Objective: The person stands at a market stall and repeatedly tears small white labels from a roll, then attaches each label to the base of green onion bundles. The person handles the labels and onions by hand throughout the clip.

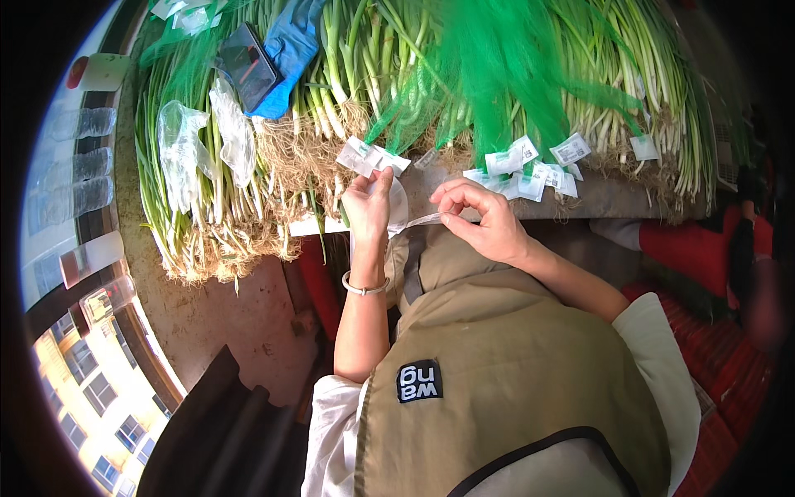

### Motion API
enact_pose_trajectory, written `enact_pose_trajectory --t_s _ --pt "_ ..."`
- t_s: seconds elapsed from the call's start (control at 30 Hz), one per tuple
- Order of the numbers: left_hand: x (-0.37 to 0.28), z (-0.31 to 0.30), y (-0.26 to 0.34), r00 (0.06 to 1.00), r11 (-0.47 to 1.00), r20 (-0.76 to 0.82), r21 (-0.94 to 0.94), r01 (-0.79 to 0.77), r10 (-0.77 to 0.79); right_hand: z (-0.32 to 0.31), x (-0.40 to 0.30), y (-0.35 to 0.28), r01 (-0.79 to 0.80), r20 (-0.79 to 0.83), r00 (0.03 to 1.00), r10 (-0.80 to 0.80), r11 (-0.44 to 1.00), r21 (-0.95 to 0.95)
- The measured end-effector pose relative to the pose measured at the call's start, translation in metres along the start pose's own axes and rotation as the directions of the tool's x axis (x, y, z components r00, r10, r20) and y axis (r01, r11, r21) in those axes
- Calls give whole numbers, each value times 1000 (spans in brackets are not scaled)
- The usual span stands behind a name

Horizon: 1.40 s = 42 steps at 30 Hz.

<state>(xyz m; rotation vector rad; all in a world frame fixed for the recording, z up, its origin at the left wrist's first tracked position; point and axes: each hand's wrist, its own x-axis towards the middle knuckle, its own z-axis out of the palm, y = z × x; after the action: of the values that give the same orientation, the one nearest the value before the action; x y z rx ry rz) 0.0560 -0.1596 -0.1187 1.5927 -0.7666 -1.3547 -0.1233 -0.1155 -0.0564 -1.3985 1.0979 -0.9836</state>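
My left hand (367, 202), with a light bracelet on its wrist, grips a pale, translucent roll (398, 205) that looks like tape or label backing. Its fingertips meet the lower edge of white printed labels (363, 155) attached to green mesh netting (407, 112). From the roll a narrow clear strip (425, 220) runs across to my right hand (481, 217), which pinches its end between thumb and fingers. Just beyond the right hand, more white labels (518, 171) hang in a cluster from green mesh netting (503, 74). The roll is partly hidden behind my left hand.
Scallions (348, 56) with roots toward me cover the table (596, 196). A smartphone (248, 68), a blue glove (292, 56) and clear plastic bags (180, 155) lie on them. Another person's red-clad leg (683, 251) is at the right, near red crates (714, 366).
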Motion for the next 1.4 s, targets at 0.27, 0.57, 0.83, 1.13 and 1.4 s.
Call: enact_pose_trajectory --t_s 0.27,0.57,0.83,1.13,1.4 --pt "-38 5 13 979 969 205 -235 70 -21 -20 -4 15 -307 -90 915 392 825 474" --pt "-64 28 14 947 996 314 -74 -43 64 -21 -5 11 -435 93 869 487 659 614" --pt "-71 32 19 944 997 326 32 -74 60 -26 2 13 -435 50 882 469 769 469" --pt "-75 36 27 935 999 352 -19 -45 49 -19 6 23 -391 -35 883 468 774 498" --pt "-67 34 32 926 983 371 136 -124 65 -13 5 26 -303 -138 911 388 860 411"
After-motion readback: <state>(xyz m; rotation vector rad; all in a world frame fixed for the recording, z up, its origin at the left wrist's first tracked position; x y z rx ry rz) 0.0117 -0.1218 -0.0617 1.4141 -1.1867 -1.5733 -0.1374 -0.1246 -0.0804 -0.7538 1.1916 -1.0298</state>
